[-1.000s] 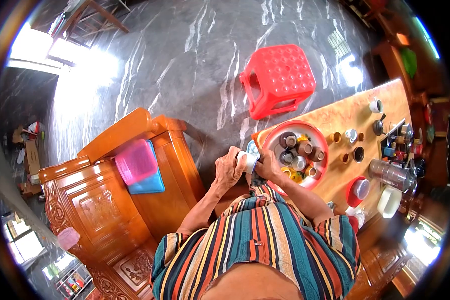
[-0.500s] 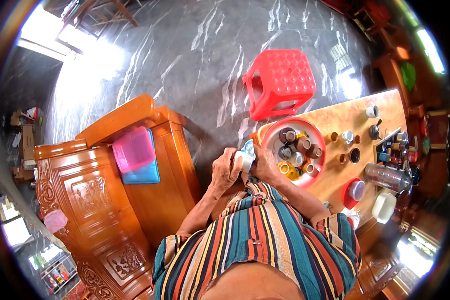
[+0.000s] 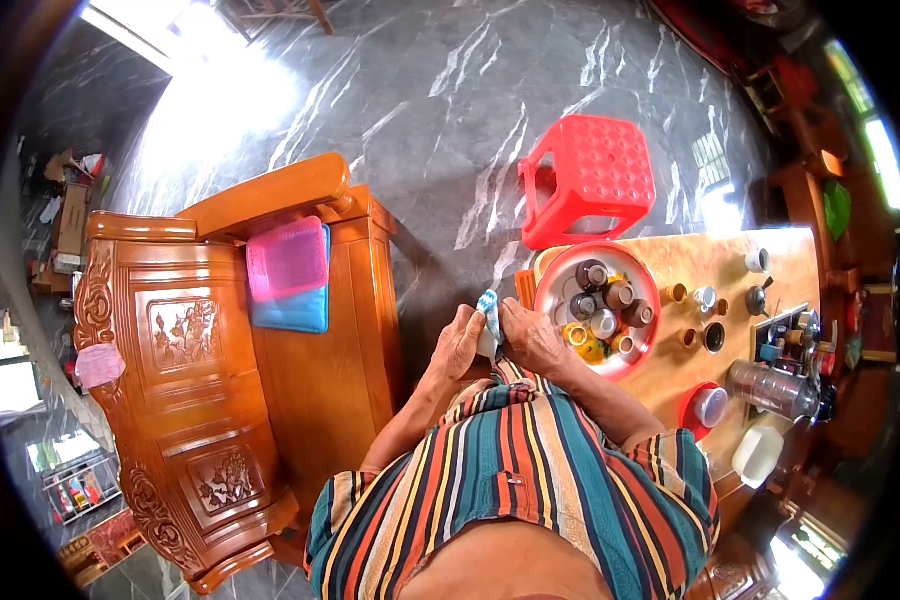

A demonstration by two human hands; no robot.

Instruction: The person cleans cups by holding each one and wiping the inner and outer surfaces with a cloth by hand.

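My left hand (image 3: 457, 342) is closed around a small white cup (image 3: 487, 344), only partly visible between my hands. Pinched in my right hand (image 3: 532, 337) is a blue-and-white cloth (image 3: 488, 303), which rises above the cup and seems to touch it. Both hands are close together in front of my striped shirt. Just right of my right hand lies a round red-rimmed tray (image 3: 646, 350) with several cups in it, brown, dark, yellow and pale.
A wooden table (image 3: 660, 395) extends right, bearing small cups, a dark teapot (image 3: 758, 298), a clear plastic jar (image 3: 770, 388) and a white tub (image 3: 758, 456). A red stool (image 3: 600, 175) stands beyond the tray. On the left is a carved wooden bench (image 3: 320, 400) with pink and blue baskets (image 3: 288, 262).
My hands have turned the cup and cloth, so less of the cup's white side shows and the cloth stands more upright. The whole view has shifted slightly as the head moved.
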